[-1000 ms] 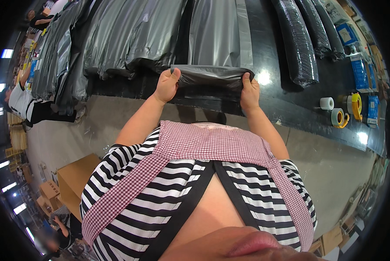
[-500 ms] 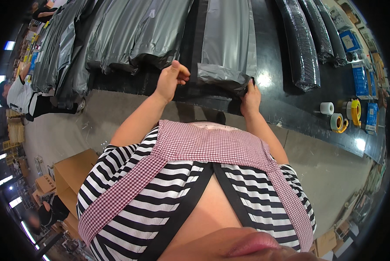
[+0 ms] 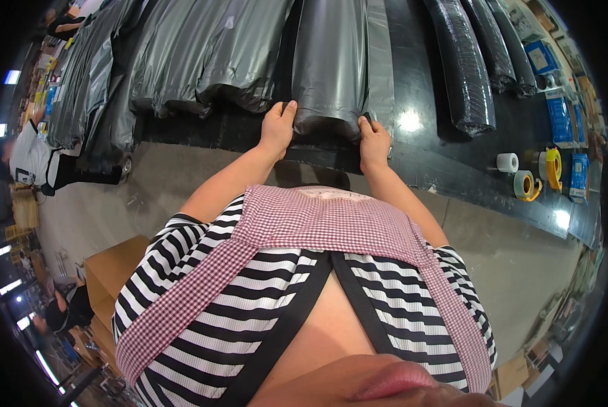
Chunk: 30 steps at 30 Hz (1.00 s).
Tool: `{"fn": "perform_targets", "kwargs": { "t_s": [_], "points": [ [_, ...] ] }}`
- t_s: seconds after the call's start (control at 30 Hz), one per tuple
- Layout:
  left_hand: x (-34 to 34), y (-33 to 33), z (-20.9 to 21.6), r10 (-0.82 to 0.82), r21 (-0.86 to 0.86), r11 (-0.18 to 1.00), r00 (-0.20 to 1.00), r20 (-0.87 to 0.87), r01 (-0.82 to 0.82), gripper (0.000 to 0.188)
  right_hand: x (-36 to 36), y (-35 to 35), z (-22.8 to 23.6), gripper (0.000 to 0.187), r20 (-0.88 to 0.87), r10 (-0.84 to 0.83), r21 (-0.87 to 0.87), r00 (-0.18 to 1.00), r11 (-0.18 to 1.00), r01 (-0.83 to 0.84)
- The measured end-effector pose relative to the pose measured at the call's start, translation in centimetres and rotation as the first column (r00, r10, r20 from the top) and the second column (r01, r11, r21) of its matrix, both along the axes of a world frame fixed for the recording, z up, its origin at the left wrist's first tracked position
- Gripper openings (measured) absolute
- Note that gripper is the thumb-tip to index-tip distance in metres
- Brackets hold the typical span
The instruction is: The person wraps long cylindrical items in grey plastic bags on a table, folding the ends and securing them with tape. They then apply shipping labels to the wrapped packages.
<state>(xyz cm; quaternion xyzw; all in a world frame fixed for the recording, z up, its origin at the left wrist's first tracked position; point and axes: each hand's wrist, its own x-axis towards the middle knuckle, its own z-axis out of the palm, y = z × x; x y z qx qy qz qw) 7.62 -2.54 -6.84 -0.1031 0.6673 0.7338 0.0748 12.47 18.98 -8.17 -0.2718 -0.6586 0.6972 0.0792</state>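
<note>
A long grey plastic bag (image 3: 330,64), filled out to a rounded shape, lies on the black table in front of me and runs away from my body. My left hand (image 3: 277,131) is closed at the left corner of its near end, thumb and fingers pinching the plastic. At the right corner, my right hand (image 3: 374,144) pinches the same end between thumb and fingers. A flat strip of grey plastic (image 3: 381,64) extends along the bag's right side. What is inside the bag is hidden.
Several similar grey bags (image 3: 243,57) lie side by side to the left. Dark film-wrapped rolls (image 3: 463,74) lie on the right, with tape rolls (image 3: 523,184) and blue boxes (image 3: 579,178) nearer the table's right end. A cardboard box (image 3: 111,271) stands behind my left arm.
My left hand has moved right onto the bag's near corner, and my right hand has shifted left. The crumpled near end, previously folded up, now hangs down smoother and rounder.
</note>
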Motion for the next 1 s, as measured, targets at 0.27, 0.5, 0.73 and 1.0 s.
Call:
{"fn": "perform_targets", "kwargs": {
  "t_s": [0.27,0.5,0.73,1.0],
  "points": [
    [0.3,1.9,-0.6,0.144,-0.011,0.989,0.978,0.149,-0.144,0.024,-0.6,-1.4,0.6,0.018,0.111,-0.072,-0.129,0.991,0.988,0.086],
    [-1.1,0.9,-2.3,0.018,-0.052,0.999,0.98,0.197,-0.008,0.023,-1.7,-0.5,1.0,0.031,0.21,0.092,-0.195,0.973,0.979,-0.05],
    [-2.1,0.2,-2.1,-0.01,-0.231,0.973,0.997,0.076,0.027,0.021,-2.5,1.1,0.4,0.034,0.278,0.226,-0.207,0.934,0.963,-0.172],
    [-3.6,-2.0,-2.3,-0.075,-0.221,0.973,0.997,-0.01,0.071,0.031,-5.7,5.4,3.3,0.029,0.202,0.218,0.31,0.955,0.911,-0.273]
  ]
}}
